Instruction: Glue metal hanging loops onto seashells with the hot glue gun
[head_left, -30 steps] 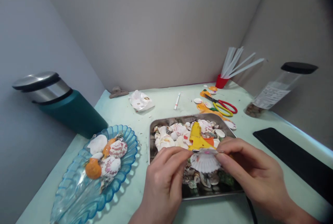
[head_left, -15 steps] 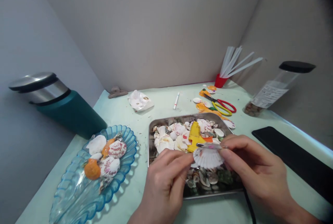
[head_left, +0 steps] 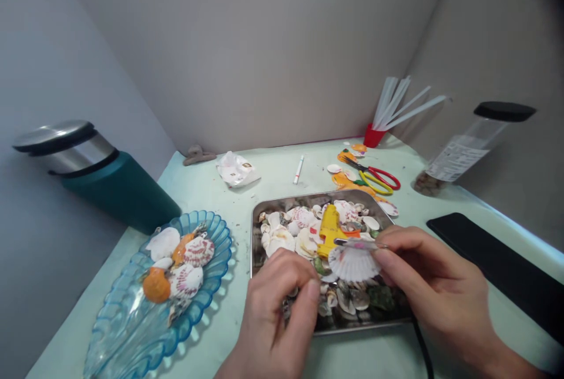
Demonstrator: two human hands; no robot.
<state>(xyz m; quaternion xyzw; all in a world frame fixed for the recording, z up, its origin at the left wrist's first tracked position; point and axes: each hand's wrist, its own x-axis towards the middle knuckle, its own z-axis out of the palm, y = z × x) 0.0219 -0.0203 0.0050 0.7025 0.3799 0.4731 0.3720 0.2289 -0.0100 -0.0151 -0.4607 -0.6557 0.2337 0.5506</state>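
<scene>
Head view: the right hand (head_left: 440, 297) pinches a white scallop shell (head_left: 355, 264) at its right-hand end, between thumb and index finger. The shell is positioned above the near half of a metal tray (head_left: 251, 238), ribbed face toward the viewer. A slim metallic piece (head_left: 340, 242) lies along the shell's upper edge; its type cannot be determined.

The left hand (head_left: 279, 302) is located over the tray's near left corner, beside the shell and apart from it. Its fingers are curled, with the thumb near the index finger; whether anything is gripped cannot be told.

Tray contents: assorted shells and a yellow glue gun (head_left: 329, 226), which sits directly behind the held shell. A black cable (head_left: 423, 346) runs from beneath the right hand toward the lower edge of the view.

Left of the tray: a blue scalloped dish (head_left: 127, 326) containing white, orange and red-marked shells, with a teal bottle (head_left: 118, 185) behind it.

Beyond the tray: a crumpled white bag (head_left: 237, 171), a white marker (head_left: 299, 170), and scissors (head_left: 363, 168) with red and yellow handles, resting among orange shells. A red cup (head_left: 373, 137) holds translucent sticks (head_left: 392, 103).
</scene>
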